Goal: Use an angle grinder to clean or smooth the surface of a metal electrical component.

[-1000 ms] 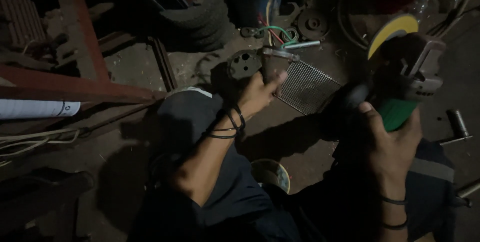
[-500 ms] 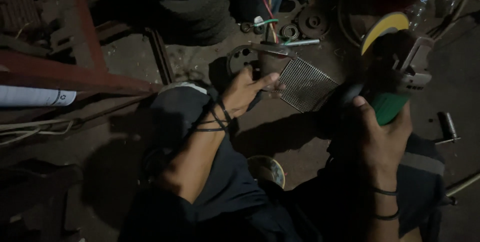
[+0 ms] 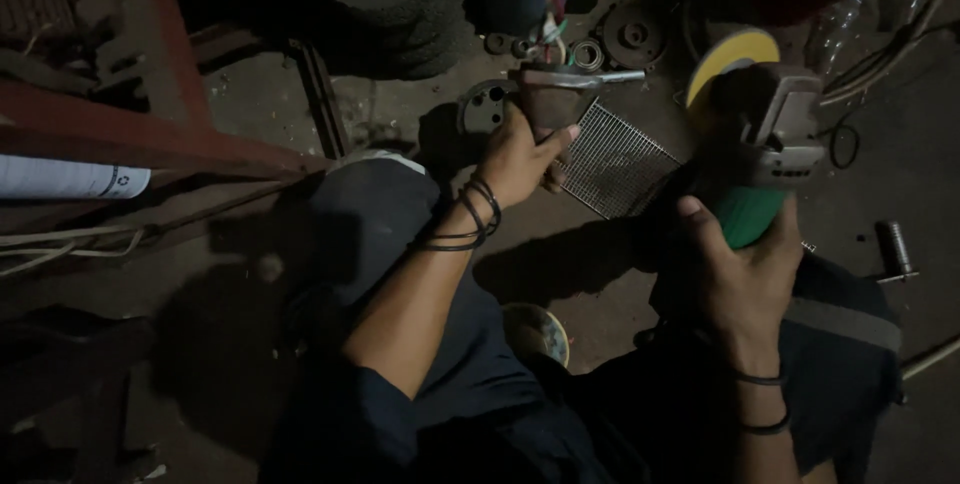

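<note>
bare floor (image 3: 600, 244) between hands, wire mesh (image 3: 618, 159) and metal parts (image 3: 632, 36) ahead

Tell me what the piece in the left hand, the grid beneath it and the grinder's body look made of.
Piece in the left hand: brown metal block, dull, probably rusty steel. Mesh panel: grey wire grid, likely bare steel, matte. Angle grinder in the right hand: green plastic-looking grip, grey head that could be cast metal, yellow disc, likely abrasive.

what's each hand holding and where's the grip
The left hand grips a rusty metal piece by its lower end. The right hand holds an angle grinder by its green rear body.
</note>
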